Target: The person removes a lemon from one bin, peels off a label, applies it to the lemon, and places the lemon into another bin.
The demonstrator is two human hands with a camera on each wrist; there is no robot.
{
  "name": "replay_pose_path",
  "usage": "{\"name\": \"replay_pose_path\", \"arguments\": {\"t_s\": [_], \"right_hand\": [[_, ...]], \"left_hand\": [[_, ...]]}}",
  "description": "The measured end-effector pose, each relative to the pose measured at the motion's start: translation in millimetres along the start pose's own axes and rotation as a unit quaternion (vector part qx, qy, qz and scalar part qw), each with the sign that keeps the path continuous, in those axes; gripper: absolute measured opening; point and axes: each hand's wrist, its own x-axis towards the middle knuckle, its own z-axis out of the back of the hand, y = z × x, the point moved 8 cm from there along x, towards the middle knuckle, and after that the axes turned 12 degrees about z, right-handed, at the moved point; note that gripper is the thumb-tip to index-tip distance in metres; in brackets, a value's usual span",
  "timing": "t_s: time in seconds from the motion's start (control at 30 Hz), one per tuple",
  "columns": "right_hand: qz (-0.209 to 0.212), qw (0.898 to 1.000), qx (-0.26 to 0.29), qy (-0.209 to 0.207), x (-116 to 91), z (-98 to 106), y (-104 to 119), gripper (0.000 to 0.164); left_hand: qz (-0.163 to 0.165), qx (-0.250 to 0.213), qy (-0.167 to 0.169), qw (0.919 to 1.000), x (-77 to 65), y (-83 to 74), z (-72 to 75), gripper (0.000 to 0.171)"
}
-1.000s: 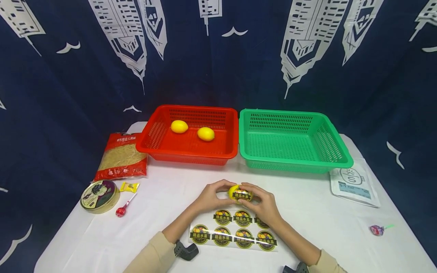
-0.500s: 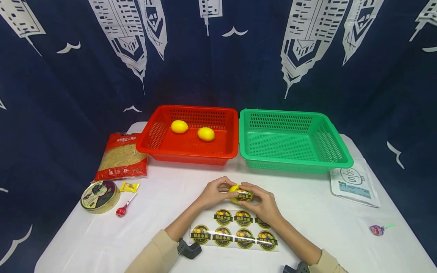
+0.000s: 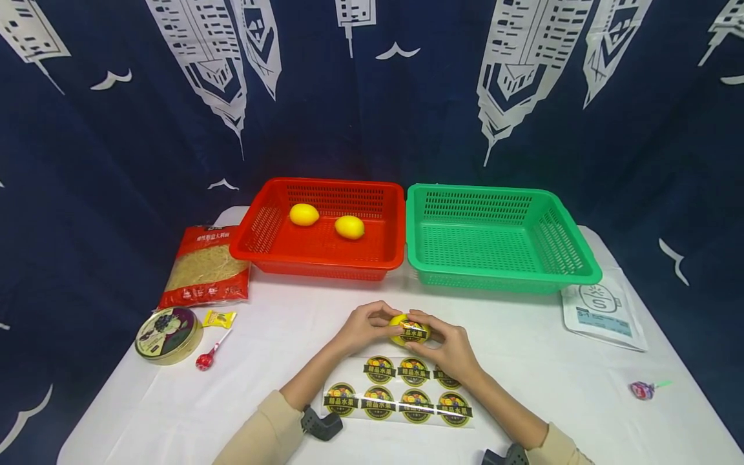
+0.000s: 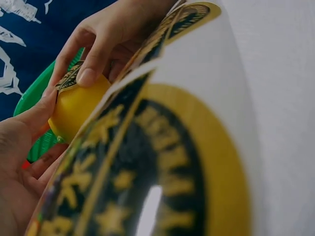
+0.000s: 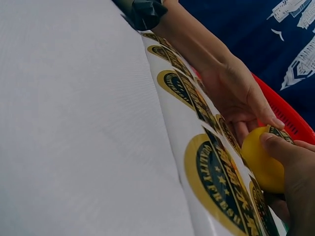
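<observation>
Both hands hold one yellow lemon above the table, just beyond a sheet of stickers. A round black-and-gold sticker lies on the side of the lemon facing me. My left hand grips the lemon's left end, its thumb laid across the sticker's left edge. From the right, my right hand holds the other end between thumb and fingers. In the left wrist view the right thumb presses on the sticker. Several round stickers remain on the sheet, one partly hidden by the right hand.
A red basket with two lemons stands behind, beside a green basket. At left lie a pasta bag, a round tin, a yellow-wrapped candy and a lollipop. A white pouch and another lollipop lie right.
The left hand has shifted slightly right, and its thumb has come over the sticker's left edge. The right hand keeps its hold on the lemon.
</observation>
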Motion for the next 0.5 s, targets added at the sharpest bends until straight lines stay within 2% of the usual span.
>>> {"name": "replay_pose_path", "arguments": {"t_s": [0.27, 0.37, 0.5], "right_hand": [[-0.02, 0.999, 0.028, 0.012, 0, 1, -3, 0.049], [-0.03, 0.999, 0.037, 0.017, -1, 1, -4, 0.05], [-0.035, 0.998, 0.04, 0.02, -5, 0, -11, 0.052]], "left_hand": [[0.007, -0.013, 0.019, 0.9997, 0.7, 2.1, 1.0, 0.03], [0.001, -0.015, 0.029, 0.9995, -7.6, -9.4, 0.9, 0.03], [-0.001, -0.016, 0.035, 0.9993, -7.8, -8.1, 1.1, 0.032]]}}
